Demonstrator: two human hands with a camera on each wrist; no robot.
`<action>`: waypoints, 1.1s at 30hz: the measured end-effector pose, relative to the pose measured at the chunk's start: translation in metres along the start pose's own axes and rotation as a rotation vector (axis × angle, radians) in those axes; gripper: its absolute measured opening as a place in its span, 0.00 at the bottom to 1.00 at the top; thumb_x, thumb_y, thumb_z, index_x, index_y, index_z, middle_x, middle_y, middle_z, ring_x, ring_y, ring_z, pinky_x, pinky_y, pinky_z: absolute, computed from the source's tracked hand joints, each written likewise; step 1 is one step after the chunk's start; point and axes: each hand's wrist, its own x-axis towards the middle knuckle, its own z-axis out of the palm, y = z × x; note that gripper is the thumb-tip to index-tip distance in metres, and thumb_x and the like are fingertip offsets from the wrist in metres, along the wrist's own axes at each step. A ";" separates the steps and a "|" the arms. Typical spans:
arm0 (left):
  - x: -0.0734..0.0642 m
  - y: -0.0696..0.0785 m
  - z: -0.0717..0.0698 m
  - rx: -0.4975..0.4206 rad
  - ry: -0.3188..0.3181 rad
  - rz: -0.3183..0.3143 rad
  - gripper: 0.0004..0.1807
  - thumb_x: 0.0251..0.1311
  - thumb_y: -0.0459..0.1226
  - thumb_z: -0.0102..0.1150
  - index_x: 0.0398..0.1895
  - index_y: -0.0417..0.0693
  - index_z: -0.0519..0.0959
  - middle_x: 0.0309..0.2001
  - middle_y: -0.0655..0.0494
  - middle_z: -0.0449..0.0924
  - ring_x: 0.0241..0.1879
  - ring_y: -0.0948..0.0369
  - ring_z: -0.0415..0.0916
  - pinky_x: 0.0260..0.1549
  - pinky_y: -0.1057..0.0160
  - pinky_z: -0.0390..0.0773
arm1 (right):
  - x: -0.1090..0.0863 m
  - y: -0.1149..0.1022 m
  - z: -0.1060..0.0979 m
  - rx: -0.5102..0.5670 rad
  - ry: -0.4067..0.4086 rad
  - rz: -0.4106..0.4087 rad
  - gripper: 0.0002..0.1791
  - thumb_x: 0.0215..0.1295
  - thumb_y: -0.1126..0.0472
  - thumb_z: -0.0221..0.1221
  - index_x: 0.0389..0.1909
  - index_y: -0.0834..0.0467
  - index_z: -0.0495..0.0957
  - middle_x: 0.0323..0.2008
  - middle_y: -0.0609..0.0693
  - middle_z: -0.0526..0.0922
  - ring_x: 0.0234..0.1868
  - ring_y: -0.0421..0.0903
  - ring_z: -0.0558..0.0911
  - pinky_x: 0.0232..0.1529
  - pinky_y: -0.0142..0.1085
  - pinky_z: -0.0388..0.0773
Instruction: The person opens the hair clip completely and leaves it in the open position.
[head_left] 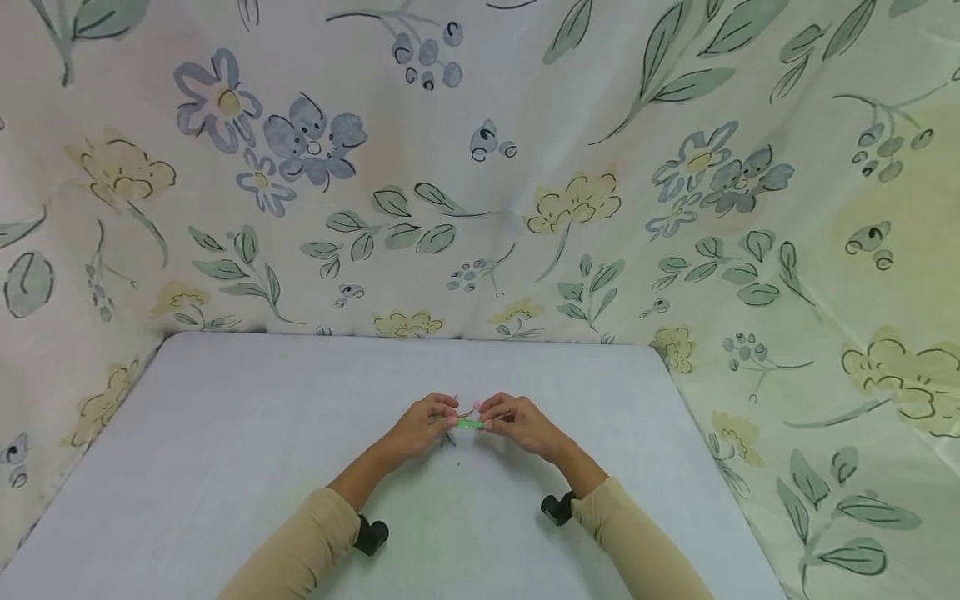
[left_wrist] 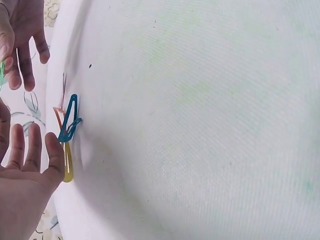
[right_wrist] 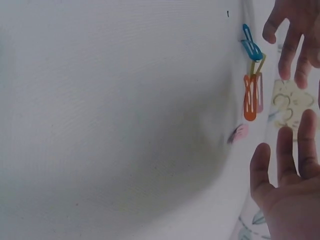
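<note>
A bright green hair clip [head_left: 470, 424] spans the gap between my two hands above the table. My left hand [head_left: 422, 427] pinches its left end, while the right hand [head_left: 525, 425] pinches the other end with thumb and fingertip. In the left wrist view only a sliver of the green clip shows at the edge. Below the hands lie more snap hair clips: a teal one [left_wrist: 63, 136], a yellow one [left_wrist: 68, 175], an orange one [right_wrist: 250, 115] and a dull pink one [right_wrist: 260, 102]. They overlap in a small cluster.
The clips lie on a white-covered table [head_left: 247, 433]. A small pink piece with a dark part [right_wrist: 241, 132] lies near the cluster. Floral cloth [head_left: 450, 150] hangs behind the table and at its sides. Dark specks dot the table cover.
</note>
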 end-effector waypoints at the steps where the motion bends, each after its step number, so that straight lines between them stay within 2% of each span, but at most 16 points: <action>1: 0.000 0.000 0.000 -0.001 -0.001 0.000 0.10 0.71 0.35 0.56 0.42 0.37 0.83 0.62 0.48 0.72 0.68 0.44 0.62 0.64 0.42 0.64 | 0.000 0.000 0.000 0.000 0.001 -0.002 0.09 0.69 0.63 0.61 0.43 0.63 0.86 0.55 0.62 0.78 0.58 0.50 0.75 0.59 0.46 0.71; 8: 0.000 0.000 0.000 -0.022 -0.009 -0.014 0.09 0.71 0.35 0.56 0.43 0.39 0.83 0.63 0.49 0.72 0.69 0.44 0.61 0.66 0.41 0.60 | -0.002 -0.002 -0.002 0.029 0.004 0.010 0.08 0.69 0.66 0.61 0.42 0.64 0.86 0.53 0.58 0.78 0.57 0.49 0.74 0.59 0.46 0.71; 14: 0.001 -0.001 0.001 -0.028 -0.020 -0.012 0.10 0.71 0.36 0.56 0.45 0.40 0.83 0.63 0.51 0.72 0.69 0.46 0.61 0.66 0.41 0.59 | -0.003 -0.005 -0.002 0.059 -0.001 0.029 0.08 0.68 0.67 0.61 0.41 0.64 0.86 0.53 0.61 0.77 0.56 0.50 0.73 0.57 0.43 0.72; 22: -0.002 0.001 -0.001 -0.041 -0.051 -0.010 0.08 0.70 0.33 0.56 0.43 0.38 0.82 0.62 0.50 0.72 0.71 0.45 0.58 0.67 0.40 0.59 | -0.004 -0.006 -0.001 0.091 -0.014 0.001 0.08 0.68 0.68 0.60 0.41 0.67 0.86 0.52 0.62 0.75 0.55 0.50 0.71 0.55 0.39 0.71; 27: -0.002 0.004 0.000 -0.034 -0.051 0.005 0.07 0.69 0.33 0.57 0.42 0.38 0.82 0.61 0.50 0.71 0.70 0.46 0.60 0.64 0.43 0.64 | -0.004 -0.003 0.001 0.101 0.016 -0.001 0.08 0.68 0.70 0.60 0.41 0.68 0.86 0.52 0.61 0.75 0.54 0.48 0.70 0.53 0.37 0.72; 33: 0.001 0.002 0.003 0.003 -0.008 0.052 0.05 0.68 0.31 0.58 0.38 0.37 0.82 0.60 0.46 0.72 0.66 0.46 0.64 0.59 0.45 0.71 | -0.003 -0.003 0.001 0.068 0.049 0.022 0.07 0.67 0.67 0.61 0.40 0.63 0.87 0.49 0.56 0.77 0.52 0.48 0.72 0.51 0.39 0.72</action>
